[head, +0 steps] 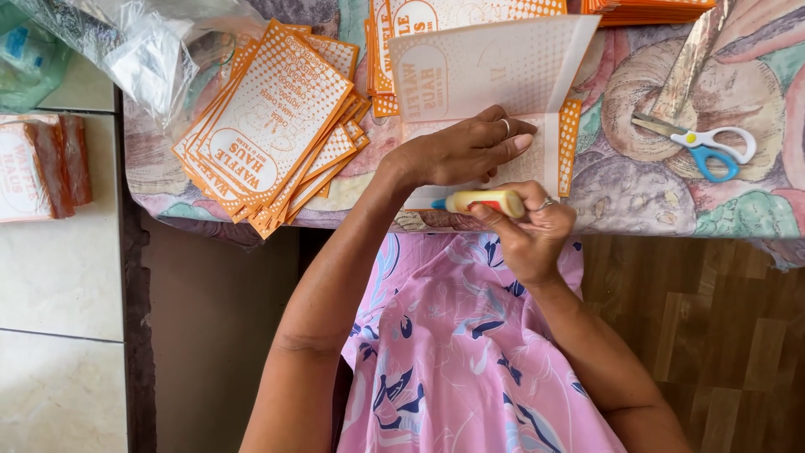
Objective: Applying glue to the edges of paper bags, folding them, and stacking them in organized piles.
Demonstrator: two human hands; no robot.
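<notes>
Holding a yellow glue bottle [486, 201] in my right hand [530, 239], I keep my grip closed around its body, with the blue tip pointing left along the near edge of the surface [637, 193]. The bottle lies sideways just over the near edge of a paper bag [495, 75], which is white with orange dotted borders.

My left hand [465, 151] is just beyond the bottle, pressed flat on the bag's lower part with fingers stretched to the right; it grips nothing and only bears down on the paper. The bag's upper flap stands folded up on the far side of that hand.

Left of my hands, a fanned pile [272, 126] of the same orange and white bags lies on the patterned cloth that covers the surface. To the right, well apart from my hands, scissors [700, 147] with white and blue handles rest on the cloth.

Farther off, more stacks [381, 59] of bags sit behind the open one, and another orange stack [646, 8] shows at the far edge. At the far left a clear plastic sheet [138, 50] hangs over the corner, and beside the surface a wrapped pack [38, 168] lies on the tiled floor.
</notes>
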